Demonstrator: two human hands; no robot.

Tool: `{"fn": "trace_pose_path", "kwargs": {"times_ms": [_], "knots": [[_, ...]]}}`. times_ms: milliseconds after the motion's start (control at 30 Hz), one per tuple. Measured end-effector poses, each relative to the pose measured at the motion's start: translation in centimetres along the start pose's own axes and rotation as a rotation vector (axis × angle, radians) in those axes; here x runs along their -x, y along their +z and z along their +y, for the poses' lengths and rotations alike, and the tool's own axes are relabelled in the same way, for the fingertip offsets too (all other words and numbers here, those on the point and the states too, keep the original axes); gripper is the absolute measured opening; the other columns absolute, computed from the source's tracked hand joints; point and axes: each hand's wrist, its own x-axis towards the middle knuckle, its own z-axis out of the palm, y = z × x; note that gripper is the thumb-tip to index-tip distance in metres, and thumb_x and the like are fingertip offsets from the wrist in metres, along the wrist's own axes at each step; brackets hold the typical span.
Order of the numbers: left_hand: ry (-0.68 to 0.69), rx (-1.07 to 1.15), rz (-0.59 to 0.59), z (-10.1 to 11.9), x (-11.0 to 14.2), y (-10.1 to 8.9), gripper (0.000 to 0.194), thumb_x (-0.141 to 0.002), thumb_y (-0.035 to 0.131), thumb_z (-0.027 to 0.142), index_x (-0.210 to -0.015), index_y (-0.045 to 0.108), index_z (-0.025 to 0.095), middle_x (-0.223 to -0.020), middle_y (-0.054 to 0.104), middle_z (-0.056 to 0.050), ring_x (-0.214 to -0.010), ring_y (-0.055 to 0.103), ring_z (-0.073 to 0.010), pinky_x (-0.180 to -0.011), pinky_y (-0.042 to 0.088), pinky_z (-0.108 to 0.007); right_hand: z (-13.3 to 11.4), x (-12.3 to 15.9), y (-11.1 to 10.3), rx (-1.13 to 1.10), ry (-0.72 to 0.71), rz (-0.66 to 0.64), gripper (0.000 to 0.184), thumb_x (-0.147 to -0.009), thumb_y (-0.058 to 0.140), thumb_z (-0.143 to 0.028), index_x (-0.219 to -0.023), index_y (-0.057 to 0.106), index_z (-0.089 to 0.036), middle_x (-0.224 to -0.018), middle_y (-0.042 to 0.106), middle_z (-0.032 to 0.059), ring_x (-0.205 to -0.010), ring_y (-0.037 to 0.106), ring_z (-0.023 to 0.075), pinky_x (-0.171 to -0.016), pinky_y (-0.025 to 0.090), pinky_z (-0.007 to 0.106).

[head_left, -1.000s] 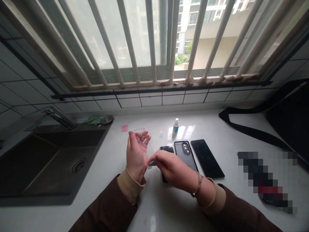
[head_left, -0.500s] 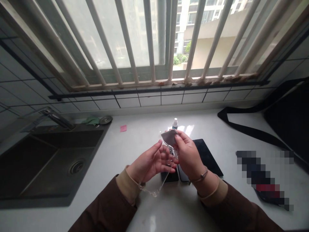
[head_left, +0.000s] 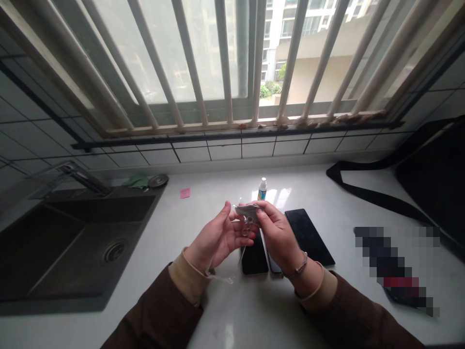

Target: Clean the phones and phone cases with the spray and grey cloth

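A thin clear chain (head_left: pixel 229 280) with rounded transparent links droops in a loop below my left hand (head_left: pixel 218 240), from near the wrist up to the fingers. My left hand cradles its upper part across half-curled fingers, the thumb raised apart. Pinched in my right hand (head_left: pixel 278 225) is a small grey cloth (head_left: pixel 249 211), which meets the chain at the left fingertips. Some links are hidden behind the cloth and fingers. Under the hands lie a black phone (head_left: pixel 255 259) and a second phone (head_left: pixel 275 264), partly covered by my right hand.
A black tablet (head_left: pixel 313 237) lies right of the phones. Behind the hands stands a small white-capped bottle (head_left: pixel 262 188). A pink note (head_left: pixel 185 193) is at left, near the sink (head_left: pixel 119 286) and faucet (head_left: pixel 89 179). A black bag (head_left: pixel 432 165) with a strap sits at right.
The right hand has brought the cloth lower and slightly left, onto the chain at the left fingers. The left hand has shifted a little left, and more of the phone and bottle shows.
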Motion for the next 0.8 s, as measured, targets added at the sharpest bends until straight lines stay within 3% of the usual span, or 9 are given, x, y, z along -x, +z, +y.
{"fn": "trace_pose_path", "kwargs": {"times_ms": [133, 300, 400, 500, 700, 800], "knots": [[0.029, 0.047, 0.122, 0.5, -0.3, -0.5, 0.061, -0.109, 0.039, 0.062, -0.118, 0.065, 0.007, -0.099, 0.074, -0.021, -0.085, 0.078, -0.0257, -0.082, 0.065, -0.037, 0.1, -0.1, -0.2, 0.171, -0.064, 0.034, 0.026, -0.107, 0.059, -0.046, -0.119, 0.074, -0.028, -0.125, 0.080, 0.0076, -0.117, 0.074, 0.0273, -0.107, 0.057, 0.049], [0.046, 0.134, 0.155, 0.3, -0.4, 0.0, 0.058, -0.107, 0.045, 0.064, -0.111, 0.065, 0.010, -0.106, 0.074, -0.019, -0.091, 0.078, -0.0263, -0.090, 0.065, -0.041, -0.1, 0.0, -0.3, 0.326, -0.103, 0.069, 0.028, -0.110, 0.054, -0.042, -0.123, 0.074, -0.029, -0.128, 0.079, 0.0070, -0.119, 0.074, 0.0265, -0.110, 0.056, 0.049], [0.070, 0.143, 0.137, 0.2, -0.4, 0.2, 0.044, -0.110, 0.049, 0.049, -0.114, 0.067, 0.008, -0.112, 0.074, -0.020, -0.094, 0.078, -0.0257, -0.092, 0.065, -0.041, -0.4, 0.2, -0.2, 0.398, -0.136, 0.076, 0.029, -0.110, 0.052, -0.039, -0.127, 0.073, -0.028, -0.132, 0.078, 0.0073, -0.124, 0.074, 0.0262, -0.114, 0.054, 0.048], [0.117, 0.124, 0.167, 0.1, -0.6, -0.1, 0.026, -0.110, 0.051, 0.025, -0.111, 0.070, 0.008, -0.105, 0.076, -0.017, -0.091, 0.079, -0.0226, -0.089, 0.066, -0.037, -0.4, 0.4, 0.0, 0.450, -0.187, 0.072, 0.029, -0.111, 0.052, -0.035, -0.131, 0.072, -0.030, -0.139, 0.076, 0.0067, -0.130, 0.072, 0.0258, -0.117, 0.053, 0.047], [0.229, 0.168, 0.377, -0.2, -1.3, -0.7, 0.026, -0.109, 0.050, 0.020, -0.099, 0.072, 0.008, -0.092, 0.076, -0.016, -0.083, 0.077, -0.0214, -0.084, 0.067, -0.038, -0.5, 0.6, 0.3, 0.471, -0.222, -0.019, 0.030, -0.111, 0.052, -0.028, -0.134, 0.071, -0.029, -0.146, 0.072, 0.0068, -0.137, 0.068, 0.0247, -0.118, 0.054, 0.044], [0.404, 0.300, 0.552, 0.5, -1.5, -0.9, 0.031, -0.110, 0.047, 0.020, -0.090, 0.069, 0.011, -0.081, 0.073, -0.009, -0.074, 0.075, -0.0170, -0.080, 0.066, -0.034, -0.8, 0.8, 0.7, 0.453, -0.256, -0.141, 0.031, -0.110, 0.053, -0.025, -0.134, 0.072, -0.029, -0.143, 0.074, 0.0063, -0.132, 0.071, 0.0232, -0.114, 0.057, 0.041]]}}
